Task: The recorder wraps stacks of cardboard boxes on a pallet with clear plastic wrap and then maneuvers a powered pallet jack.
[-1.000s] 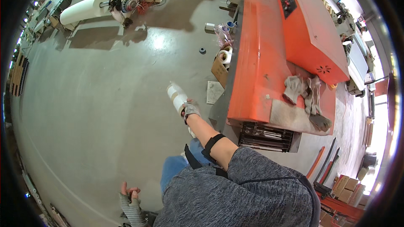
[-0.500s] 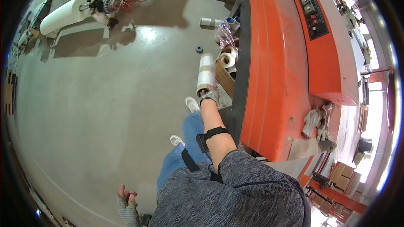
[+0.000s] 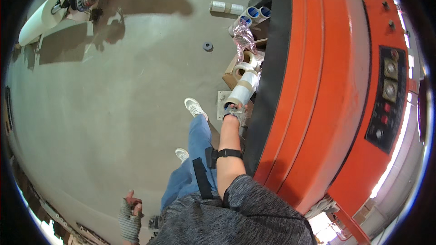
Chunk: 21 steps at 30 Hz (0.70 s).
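Observation:
My right hand (image 3: 236, 111), in a grey fingerless glove, is closed on the near end of a white roll of film (image 3: 241, 91) with a tan band around it. The roll tilts away from me, its far end over a cardboard box (image 3: 230, 80) beside the orange machine. Other rolls (image 3: 241, 70) stand in that box, partly hidden by the one I hold. My left hand (image 3: 131, 214), also gloved, hangs low on the left with nothing in it, its fingers loosely bent and apart.
The orange machine (image 3: 304, 86) with a dark lower edge runs along my right, its control panel (image 3: 386, 100) facing up. Past the box lie crumpled pink plastic film (image 3: 244, 38), blue-cored rolls (image 3: 252, 12) and a lying roll (image 3: 226, 7). A grey tape ring (image 3: 207, 46) rests on the floor.
My right hand has carried the film roll rightward, from over the floor to the cardboard box. The view has shifted closer to the machine, and my feet have stepped. My left hand stays low and empty.

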Each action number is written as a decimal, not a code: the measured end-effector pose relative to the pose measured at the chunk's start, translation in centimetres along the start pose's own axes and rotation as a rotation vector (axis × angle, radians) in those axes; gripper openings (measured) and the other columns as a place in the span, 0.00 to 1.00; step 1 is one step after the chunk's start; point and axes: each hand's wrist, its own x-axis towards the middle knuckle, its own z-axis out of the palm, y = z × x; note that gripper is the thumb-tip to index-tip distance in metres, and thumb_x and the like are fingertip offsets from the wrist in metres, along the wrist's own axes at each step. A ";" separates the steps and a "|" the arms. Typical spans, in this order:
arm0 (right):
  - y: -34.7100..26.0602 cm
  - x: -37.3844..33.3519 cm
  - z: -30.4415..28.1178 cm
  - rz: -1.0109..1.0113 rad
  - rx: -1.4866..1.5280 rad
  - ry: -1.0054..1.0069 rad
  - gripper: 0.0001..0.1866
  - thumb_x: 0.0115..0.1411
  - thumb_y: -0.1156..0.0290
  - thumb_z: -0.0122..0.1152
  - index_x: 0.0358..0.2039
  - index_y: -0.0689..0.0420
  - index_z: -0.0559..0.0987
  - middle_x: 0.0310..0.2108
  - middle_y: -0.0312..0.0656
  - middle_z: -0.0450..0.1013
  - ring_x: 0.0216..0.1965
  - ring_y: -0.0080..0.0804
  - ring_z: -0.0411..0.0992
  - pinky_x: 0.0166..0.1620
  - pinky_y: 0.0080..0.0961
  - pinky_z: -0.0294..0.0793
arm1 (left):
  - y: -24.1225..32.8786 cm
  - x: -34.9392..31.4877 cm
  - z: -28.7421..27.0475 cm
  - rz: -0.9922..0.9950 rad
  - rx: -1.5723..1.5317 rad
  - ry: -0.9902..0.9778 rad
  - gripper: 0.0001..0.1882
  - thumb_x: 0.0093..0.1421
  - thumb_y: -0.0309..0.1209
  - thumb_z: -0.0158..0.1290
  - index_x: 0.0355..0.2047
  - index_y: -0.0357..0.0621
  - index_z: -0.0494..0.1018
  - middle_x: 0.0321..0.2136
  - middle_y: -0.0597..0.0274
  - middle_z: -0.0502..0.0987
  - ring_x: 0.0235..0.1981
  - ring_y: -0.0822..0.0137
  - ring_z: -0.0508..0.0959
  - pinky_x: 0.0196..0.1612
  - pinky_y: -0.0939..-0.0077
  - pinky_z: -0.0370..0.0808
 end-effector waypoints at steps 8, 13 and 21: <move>-0.3 -5.1 0.2 -0.307 -0.048 0.686 0.08 0.55 0.66 0.49 0.36 0.44 0.73 0.41 0.42 0.71 0.39 0.42 0.70 0.41 0.47 0.69 | 5.7 6.7 2.1 -0.029 0.219 -0.172 0.22 0.56 0.30 0.51 0.52 0.43 0.64 0.30 0.61 0.71 0.25 0.74 0.71 0.24 0.80 0.73; 1.7 -8.1 0.7 -0.534 -0.089 1.069 0.10 0.55 0.75 0.52 0.35 0.43 0.74 0.43 0.41 0.69 0.42 0.42 0.69 0.46 0.46 0.68 | 6.1 10.0 3.7 -0.032 0.275 -0.223 0.21 0.56 0.29 0.50 0.51 0.43 0.64 0.30 0.61 0.70 0.26 0.75 0.71 0.24 0.81 0.73; -0.2 -11.9 -0.1 -0.687 0.052 1.153 0.13 0.56 0.77 0.52 0.38 0.44 0.75 0.50 0.39 0.66 0.52 0.36 0.62 0.52 0.44 0.66 | 9.0 12.2 6.2 -0.186 0.359 -0.264 0.22 0.55 0.27 0.51 0.52 0.45 0.63 0.30 0.66 0.70 0.27 0.77 0.69 0.26 0.84 0.70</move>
